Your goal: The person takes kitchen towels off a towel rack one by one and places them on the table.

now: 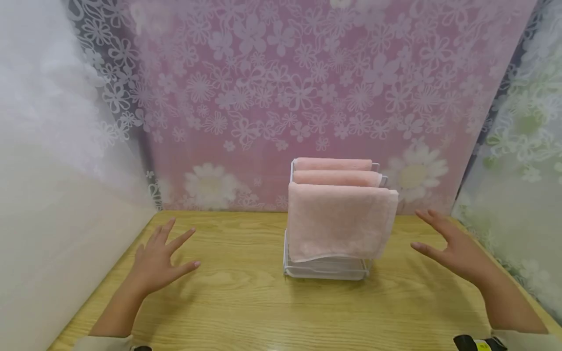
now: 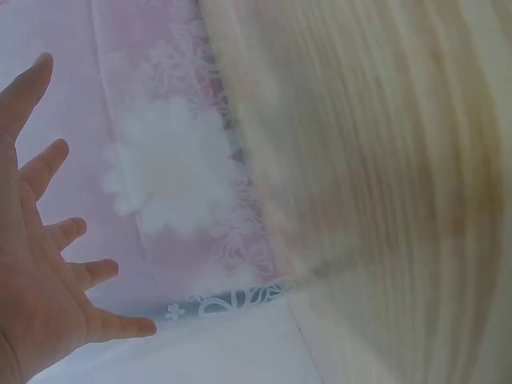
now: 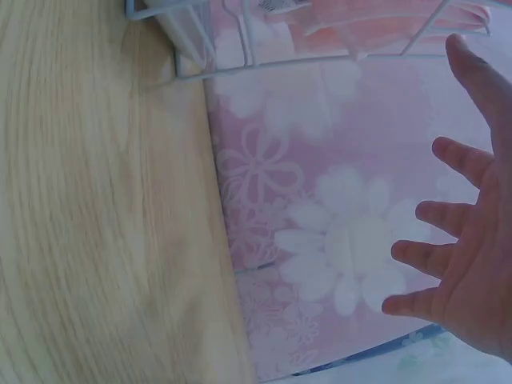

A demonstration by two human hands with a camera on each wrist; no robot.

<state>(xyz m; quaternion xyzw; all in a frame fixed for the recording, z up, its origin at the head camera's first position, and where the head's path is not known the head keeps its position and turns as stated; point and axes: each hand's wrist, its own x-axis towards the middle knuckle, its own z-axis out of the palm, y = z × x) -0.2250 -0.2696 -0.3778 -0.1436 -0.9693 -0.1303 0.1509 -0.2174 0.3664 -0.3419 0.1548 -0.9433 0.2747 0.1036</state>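
Note:
A white wire rack (image 1: 327,273) stands on the table right of centre, with three pink towels draped over its bars. The front towel (image 1: 340,222) hangs lowest and covers much of the rack; the middle towel (image 1: 335,178) and back towel (image 1: 332,164) show only their upper folds. Off to the left, my left hand (image 1: 155,261) hovers with fingers spread, holding nothing. To the right of the rack is my right hand (image 1: 452,248), its fingers extended and apart from the towels. In the right wrist view, the rack's wire side (image 3: 280,62) shows beyond the thumb.
The wooden table (image 1: 237,312) runs back to a pink flowered curtain (image 1: 272,107). A white sheet (image 1: 66,185) borders the left side, and a pale flowered sheet (image 1: 522,195) borders the right.

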